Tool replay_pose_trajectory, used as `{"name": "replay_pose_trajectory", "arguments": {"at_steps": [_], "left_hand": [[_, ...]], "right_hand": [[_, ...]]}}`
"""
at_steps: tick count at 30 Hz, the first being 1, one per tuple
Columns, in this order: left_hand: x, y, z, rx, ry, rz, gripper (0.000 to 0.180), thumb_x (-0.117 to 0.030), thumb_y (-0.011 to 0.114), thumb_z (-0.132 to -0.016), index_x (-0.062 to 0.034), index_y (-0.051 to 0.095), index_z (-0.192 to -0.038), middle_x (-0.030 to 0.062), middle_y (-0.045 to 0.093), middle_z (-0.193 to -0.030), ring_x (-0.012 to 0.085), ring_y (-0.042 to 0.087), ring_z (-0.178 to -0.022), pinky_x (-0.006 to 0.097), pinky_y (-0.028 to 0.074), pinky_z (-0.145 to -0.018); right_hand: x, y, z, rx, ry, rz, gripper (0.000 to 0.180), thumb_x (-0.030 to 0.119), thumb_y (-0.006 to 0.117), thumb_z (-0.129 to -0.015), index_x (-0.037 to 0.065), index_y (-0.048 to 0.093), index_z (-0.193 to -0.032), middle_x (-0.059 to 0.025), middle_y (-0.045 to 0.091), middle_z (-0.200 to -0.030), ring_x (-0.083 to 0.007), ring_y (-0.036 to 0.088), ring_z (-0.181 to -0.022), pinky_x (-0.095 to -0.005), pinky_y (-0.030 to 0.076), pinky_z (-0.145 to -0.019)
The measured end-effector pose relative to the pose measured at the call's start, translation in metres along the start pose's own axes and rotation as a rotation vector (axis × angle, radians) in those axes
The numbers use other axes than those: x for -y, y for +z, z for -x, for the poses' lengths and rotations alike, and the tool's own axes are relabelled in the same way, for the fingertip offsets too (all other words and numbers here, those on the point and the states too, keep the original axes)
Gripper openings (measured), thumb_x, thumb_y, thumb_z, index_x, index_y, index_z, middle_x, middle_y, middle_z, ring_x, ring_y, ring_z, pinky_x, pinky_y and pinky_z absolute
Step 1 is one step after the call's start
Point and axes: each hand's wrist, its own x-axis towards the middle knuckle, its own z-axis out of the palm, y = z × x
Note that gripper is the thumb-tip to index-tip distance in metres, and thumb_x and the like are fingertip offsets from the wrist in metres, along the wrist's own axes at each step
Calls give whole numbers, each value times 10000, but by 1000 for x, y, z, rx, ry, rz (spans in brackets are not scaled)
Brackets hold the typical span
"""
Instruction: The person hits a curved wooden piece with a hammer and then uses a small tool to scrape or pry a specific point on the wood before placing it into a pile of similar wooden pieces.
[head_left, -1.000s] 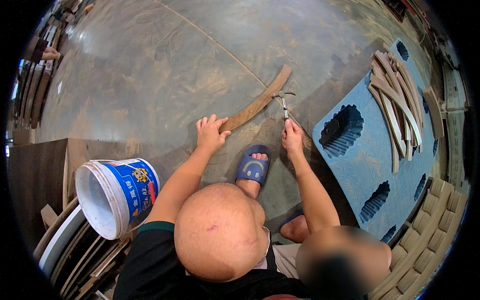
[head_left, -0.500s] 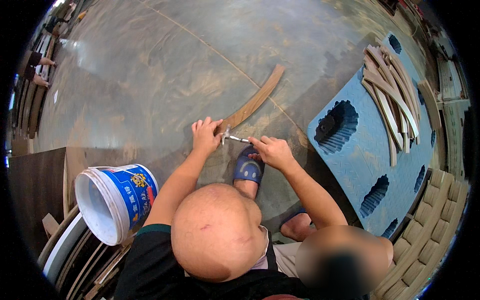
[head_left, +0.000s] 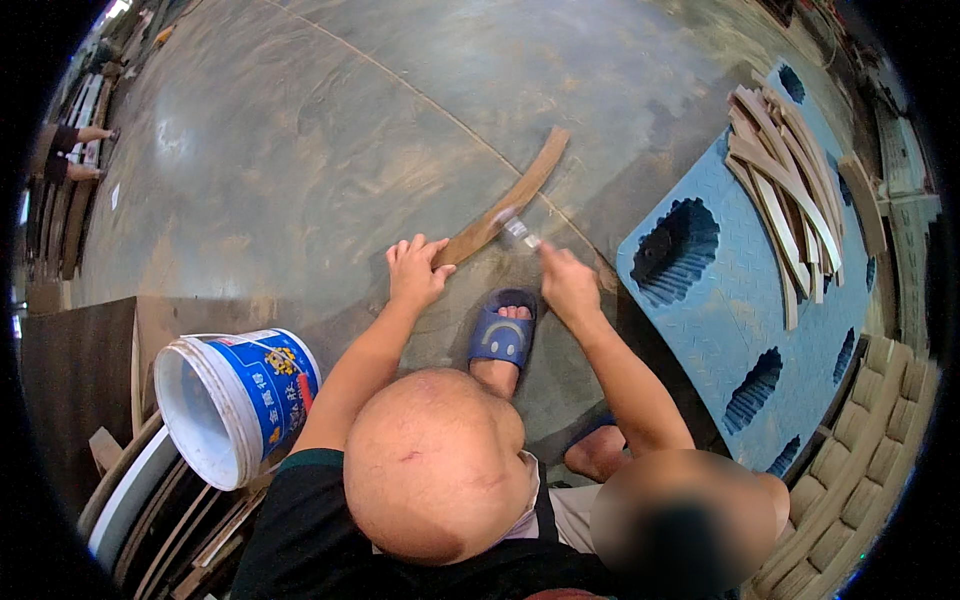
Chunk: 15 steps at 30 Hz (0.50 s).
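Now the left hand (head_left: pixel 415 270) lies flat, fingers spread, on the near end of a curved wooden strip (head_left: pixel 505 207) that rests on the bare concrete floor (head_left: pixel 300 150), holding it down. The right hand (head_left: pixel 568 285) is closed around a small metal tool (head_left: pixel 520 232), whose tip touches the strip near its middle. Judging from this, the work on this one strip is in progress, not finished; a pile of similar strips (head_left: pixel 790 180) waits on the blue plastic pallet (head_left: pixel 720 330) at the right, so probably much is left. A foot in a blue slipper (head_left: pixel 500 335) stands just near the strip. Far and left, the floor gives wide room; the pallet edge at right and the white bucket (head_left: pixel 235 400) at near left limit the movement.
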Motion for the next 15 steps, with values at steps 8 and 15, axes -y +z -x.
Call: {"name": "replay_pose_trajectory", "arguments": {"at_steps": [8, 15], "left_hand": [[2, -3, 4, 14, 0, -35, 562, -332, 918, -853, -200, 814, -1389, 53, 645, -1178, 307, 567, -1183, 486, 364, -1151], [-3, -2, 0, 12, 0, -22, 555, -339, 924, -855, -208, 816, -1383, 45, 641, -1194, 303, 568, -1183, 490, 363, -1156]], "right_hand": [[23, -27, 9, 7, -349, -14, 470, 164, 702, -991, 192, 702, -1460, -100, 679, -927, -322, 768, -852, -453, 627, -701], [-4, -3, -2, -131, 141, -159, 391, 200, 685, -1087, 96, 685, -1465, -172, 751, -1026, -425, 754, -943, -534, 598, -810]]}}
